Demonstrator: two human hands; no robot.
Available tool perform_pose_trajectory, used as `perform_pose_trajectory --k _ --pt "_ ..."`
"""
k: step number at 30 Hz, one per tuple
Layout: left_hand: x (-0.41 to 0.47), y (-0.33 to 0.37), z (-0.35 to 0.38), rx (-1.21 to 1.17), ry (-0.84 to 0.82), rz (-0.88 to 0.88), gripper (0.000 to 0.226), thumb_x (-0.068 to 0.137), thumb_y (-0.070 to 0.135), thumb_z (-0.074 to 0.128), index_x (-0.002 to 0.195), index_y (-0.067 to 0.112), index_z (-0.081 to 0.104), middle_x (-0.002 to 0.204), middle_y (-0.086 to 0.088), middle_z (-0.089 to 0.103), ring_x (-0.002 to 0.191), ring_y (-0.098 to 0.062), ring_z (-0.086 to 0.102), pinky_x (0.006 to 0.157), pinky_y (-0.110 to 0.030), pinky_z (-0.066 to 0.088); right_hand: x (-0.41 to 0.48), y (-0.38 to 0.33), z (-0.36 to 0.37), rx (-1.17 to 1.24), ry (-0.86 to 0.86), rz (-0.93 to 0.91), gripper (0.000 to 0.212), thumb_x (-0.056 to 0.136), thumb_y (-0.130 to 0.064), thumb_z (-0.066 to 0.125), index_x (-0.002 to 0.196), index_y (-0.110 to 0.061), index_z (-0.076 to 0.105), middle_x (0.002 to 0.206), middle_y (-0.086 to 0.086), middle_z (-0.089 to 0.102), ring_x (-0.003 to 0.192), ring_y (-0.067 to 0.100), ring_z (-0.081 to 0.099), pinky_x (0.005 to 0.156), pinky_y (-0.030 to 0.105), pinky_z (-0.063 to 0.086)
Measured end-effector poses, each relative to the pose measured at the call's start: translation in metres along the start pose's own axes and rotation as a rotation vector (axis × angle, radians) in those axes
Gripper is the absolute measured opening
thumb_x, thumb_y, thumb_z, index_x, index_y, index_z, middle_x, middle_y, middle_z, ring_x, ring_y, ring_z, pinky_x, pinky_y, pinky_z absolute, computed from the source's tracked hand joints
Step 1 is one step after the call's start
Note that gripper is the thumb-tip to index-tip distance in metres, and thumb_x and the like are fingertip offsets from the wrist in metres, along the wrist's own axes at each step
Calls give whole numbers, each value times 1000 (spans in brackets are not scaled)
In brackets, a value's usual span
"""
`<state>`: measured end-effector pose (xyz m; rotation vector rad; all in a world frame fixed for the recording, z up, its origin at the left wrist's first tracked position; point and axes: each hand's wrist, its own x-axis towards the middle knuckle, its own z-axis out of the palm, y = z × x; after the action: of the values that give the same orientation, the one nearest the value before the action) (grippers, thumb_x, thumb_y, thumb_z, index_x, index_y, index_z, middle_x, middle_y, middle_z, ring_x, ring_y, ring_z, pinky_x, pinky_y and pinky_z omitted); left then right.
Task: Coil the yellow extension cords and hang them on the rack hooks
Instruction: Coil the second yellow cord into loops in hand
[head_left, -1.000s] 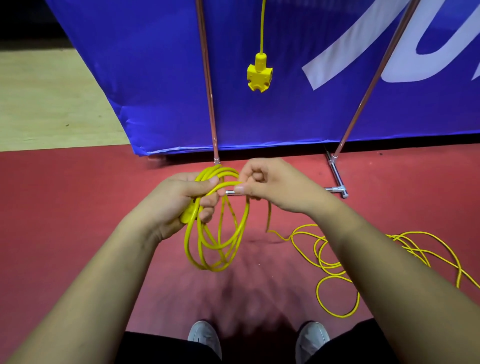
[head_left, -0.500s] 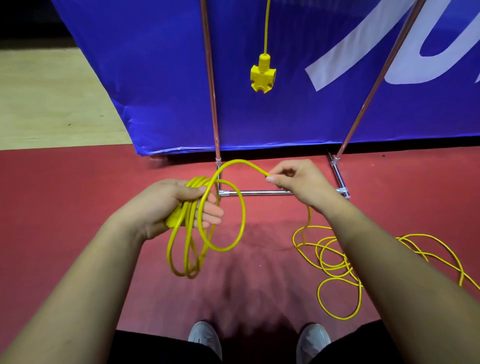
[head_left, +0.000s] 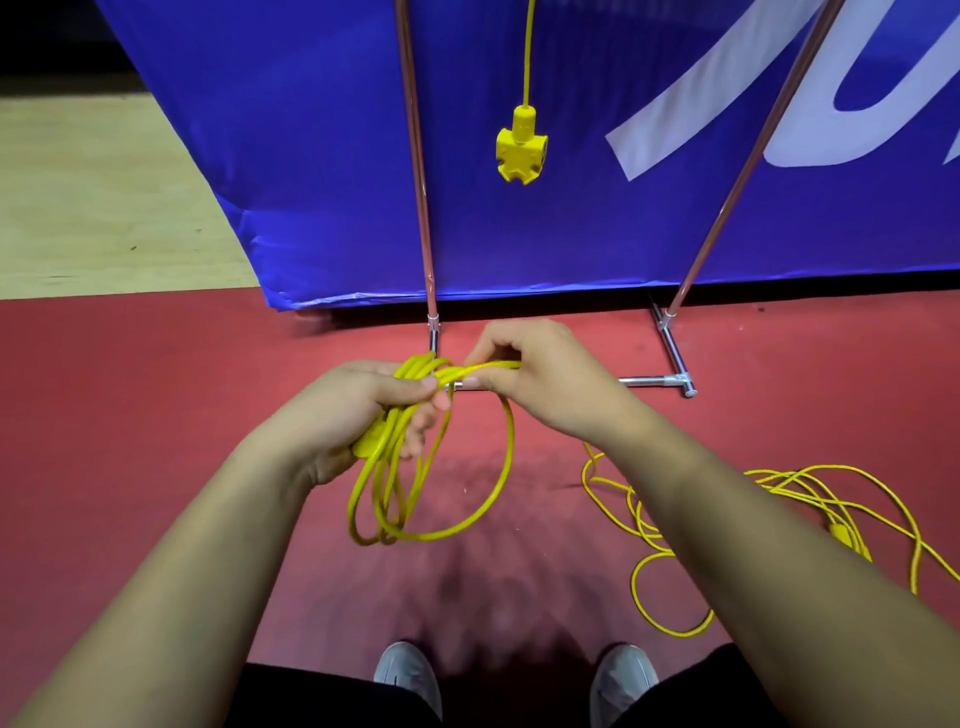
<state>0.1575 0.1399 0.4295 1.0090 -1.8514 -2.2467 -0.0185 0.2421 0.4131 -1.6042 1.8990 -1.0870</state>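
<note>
R hand (head_left: 540, 379) has come back in from the right & now sits right by L hand (head_left: 363, 410), mid frame. The big loop it held out wide half a sec ago now hangs w/ the others.

L hand is curled round the top of the coil (head_left: 384, 470), thumb on top, fingers under. A fat yellow plug (head_left: 371, 441) pokes out low in that palm. R hand pinches one strand of the same yellow cord btwn thumb & fingers, just right of the L thumb. The hands are close together; can't tell if they touch.

The coil hangs down from L hand in a few loops, over the red floor (head_left: 156, 441), in the middle of the frame. One loop is bigger & bulges out to the right.

The loose cord (head_left: 779, 478) lies in a messy heap on the floor, lower right, partly hid by the R arm. A strand comes out from under the R wrist & runs down to the heap.

Top middle: a yellow socket block (head_left: 521, 145) hangs on its own cord in front of the blue banner (head_left: 311, 156), btwn the 2 thin poles of the rack (head_left: 415, 156). The rack's base bar (head_left: 649, 382) lies on the floor just behind the hands. Pale floor (head_left: 78, 182) shows upper left. 2 grey shoes (head_left: 410, 675) peek in at the bottom edge.
</note>
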Motion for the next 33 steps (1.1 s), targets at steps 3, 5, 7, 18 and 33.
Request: perform_pose_trajectory --k 3,5,7,18,33 --pt "1 2 -3 -75 93 112 22 94 13 48 79 1 60 52 -3 41 41 -19 43 44 -24 38 -2 19 -13 -3 -81 91 5 85 -19 71 85 -18 66 68 -3 62 62 7 52 62 31 45" --pt "1 2 -4 -90 127 150 23 96 13 47 80 2 60 52 -2 41 41 -18 43 45 -24 37 -7 39 -21 -45 -182 176 10 90 -22 66 86 -13 67 68 4 63 61 10 52 62 30 43" --pt "3 0 -6 -37 140 135 23 96 13 48 82 2 63 54 -3 47 42 -18 47 45 -23 40 -12 54 -26 37 -173 259 16 92 -22 65 87 -7 68 69 8 65 63 11 57 66 30 45" --pt "2 1 -5 -113 96 -18 22 92 12 51 90 -3 67 76 -19 71 52 -23 66 47 -23 52 -5 25 -18 88 -53 100 16 93 -14 62 96 -20 76 73 3 61 65 13 47 63 28 36" --pt "-6 7 2 -350 -107 -7 11 85 16 52 84 5 55 71 -12 65 75 -35 69 59 -32 58 -5 31 -7 112 -65 70 5 88 -5 66 89 -10 64 71 -7 60 64 -2 50 65 15 40"
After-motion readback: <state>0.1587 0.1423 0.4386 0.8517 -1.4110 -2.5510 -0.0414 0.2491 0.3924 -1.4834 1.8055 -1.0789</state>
